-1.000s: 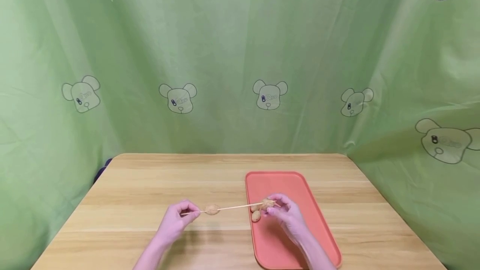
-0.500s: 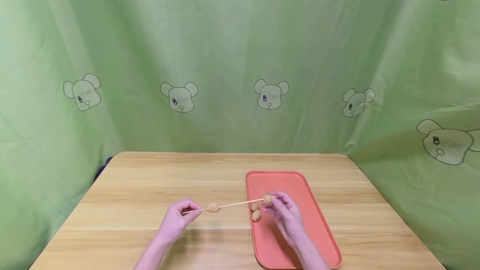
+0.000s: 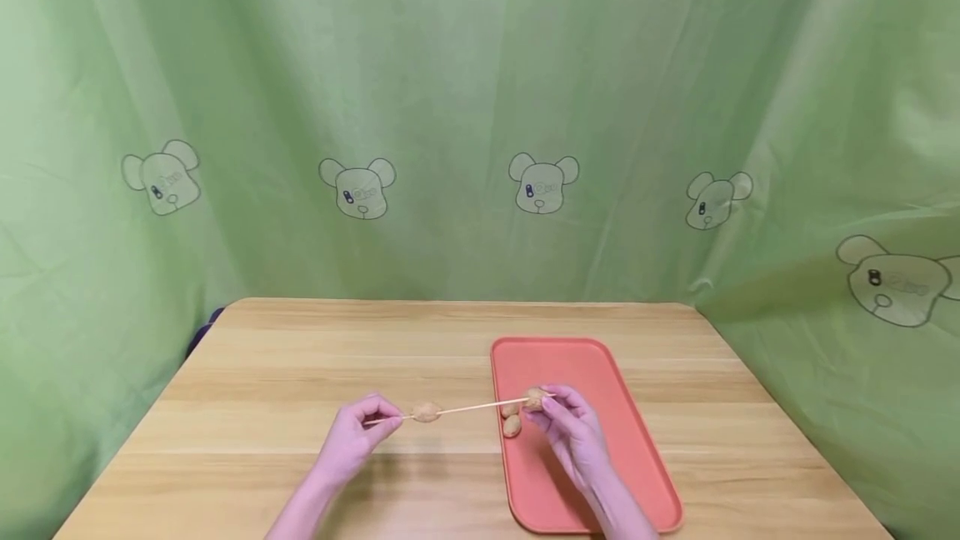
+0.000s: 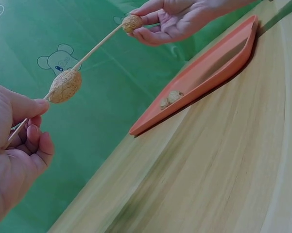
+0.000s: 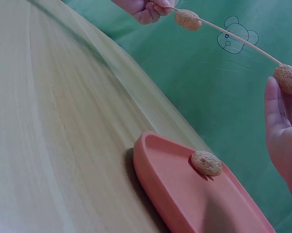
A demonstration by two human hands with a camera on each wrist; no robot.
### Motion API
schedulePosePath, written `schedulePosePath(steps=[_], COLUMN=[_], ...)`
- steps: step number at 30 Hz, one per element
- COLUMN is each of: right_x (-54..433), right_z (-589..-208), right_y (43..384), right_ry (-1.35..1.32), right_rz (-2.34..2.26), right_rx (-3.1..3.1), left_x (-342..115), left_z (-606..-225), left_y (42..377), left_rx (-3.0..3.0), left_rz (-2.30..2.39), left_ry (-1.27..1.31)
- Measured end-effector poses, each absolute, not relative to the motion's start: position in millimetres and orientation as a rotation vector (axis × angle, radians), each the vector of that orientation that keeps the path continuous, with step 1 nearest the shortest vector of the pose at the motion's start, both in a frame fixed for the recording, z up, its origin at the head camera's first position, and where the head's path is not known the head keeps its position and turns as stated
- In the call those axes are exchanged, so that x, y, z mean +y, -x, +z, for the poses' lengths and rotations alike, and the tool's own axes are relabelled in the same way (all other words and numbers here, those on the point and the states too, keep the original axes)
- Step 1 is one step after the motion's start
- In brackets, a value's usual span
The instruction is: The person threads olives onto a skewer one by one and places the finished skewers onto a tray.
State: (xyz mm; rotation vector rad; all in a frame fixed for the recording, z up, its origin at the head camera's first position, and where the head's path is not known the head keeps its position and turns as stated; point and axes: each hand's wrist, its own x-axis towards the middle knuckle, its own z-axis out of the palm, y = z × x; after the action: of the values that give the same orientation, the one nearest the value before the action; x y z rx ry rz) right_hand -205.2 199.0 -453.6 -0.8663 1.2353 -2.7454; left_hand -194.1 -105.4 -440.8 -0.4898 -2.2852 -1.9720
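My left hand (image 3: 356, 437) pinches a thin bamboo skewer (image 3: 472, 407) near one end, between thumb and fingers. Just beyond those fingertips a wrinkled tan oval ball (image 4: 65, 86) is threaded on the stick. At the other end, my right hand (image 3: 573, 432) grips a second wrinkled tan ball (image 5: 286, 79), its fingertips around the sides; the skewer runs into this ball. A bare length of stick shows between the two balls. Both hands hold the skewer above the table, the right one over a coral tray (image 3: 558, 357).
Inside the tray's left edge lie two more wrinkled balls, the nearer ball (image 3: 512, 426) beside a partly covered ball (image 3: 510, 410). The tray rests on the right half of a wooden table (image 3: 337, 340). A green curtain (image 3: 450, 257) with bear-head prints hangs behind.
My right hand has risen slightly with its ball and turned, its thumb now pressed against the ball's side. The left hand and skewer grip stay nearly the same. The head view tilts a little.
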Motion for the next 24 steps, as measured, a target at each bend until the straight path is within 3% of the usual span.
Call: schedulePosePath(steps=[24], right_x=[190.6], right_z=[-456.5], right_y=[206.6], right_ry=[0.919], right_rz=[-2.679], right_rx=[1.167], left_x=[-101.4], left_z=[-440.7], left_y=[193.7], left_rx=[-2.254], left_rz=[-1.974], left_ry=[0.493])
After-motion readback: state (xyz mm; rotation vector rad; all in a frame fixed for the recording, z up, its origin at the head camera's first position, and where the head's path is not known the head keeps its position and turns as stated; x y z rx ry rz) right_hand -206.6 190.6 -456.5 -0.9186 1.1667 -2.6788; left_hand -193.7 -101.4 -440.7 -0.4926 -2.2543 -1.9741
